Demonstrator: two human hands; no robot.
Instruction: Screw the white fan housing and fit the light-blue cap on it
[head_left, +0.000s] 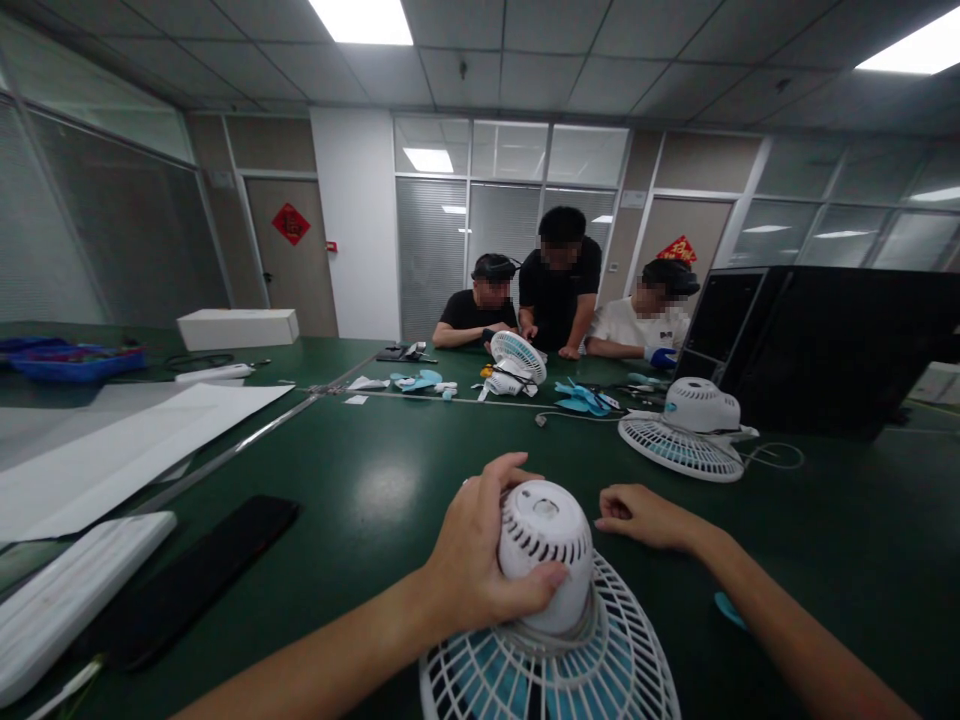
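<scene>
A white electric fan [555,560] lies face down at the front of the green table, its round grille [630,640] spread below and light-blue blades showing through the bars. My left hand [491,550] is wrapped around its slotted motor housing, thumb in front and fingers behind. A pale cord [559,640] winds around the housing's base. To the right of the fan, my right hand [645,515] is at the tabletop with its fingers curled in; whatever they hold, if anything, is hidden. A light-blue piece [729,610] lies partly behind my right forearm.
A second fan [697,420] lies grille down by a large black monitor [825,340]. Across the table three people work around another fan [517,362] and loose blue blades [585,398]. Left are white sheets [150,440], a black phone-like slab [202,570] and a white power strip [82,590].
</scene>
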